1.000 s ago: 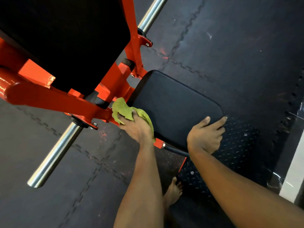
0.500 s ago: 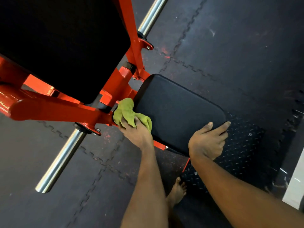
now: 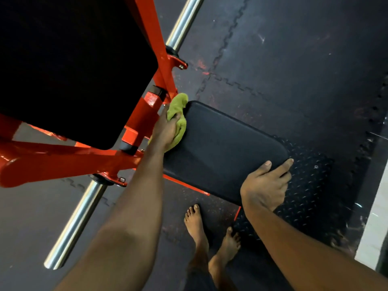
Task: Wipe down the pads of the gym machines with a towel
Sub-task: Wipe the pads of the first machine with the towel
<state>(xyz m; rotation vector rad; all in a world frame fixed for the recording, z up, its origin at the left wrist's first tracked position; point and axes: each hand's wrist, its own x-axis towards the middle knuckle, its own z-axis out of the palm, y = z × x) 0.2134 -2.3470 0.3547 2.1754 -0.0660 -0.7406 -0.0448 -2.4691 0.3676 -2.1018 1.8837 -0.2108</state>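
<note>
Head view: left hand (image 3: pixel 165 131) grips a crumpled, fuzzy green towel (image 3: pixel 178 106) against the smooth, black, round-cornered seat pad (image 3: pixel 220 148), at its edge beside the glossy orange frame (image 3: pixel 63 162); right hand (image 3: pixel 264 185) clasps the pad's near corner.

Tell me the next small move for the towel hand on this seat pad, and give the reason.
Probably sweep the left hand with the green towel across the seat pad toward the right hand. The towel sits at the pad's edge beside the orange frame, the right hand holds the near corner, and the pad surface between them lies bare.
</note>
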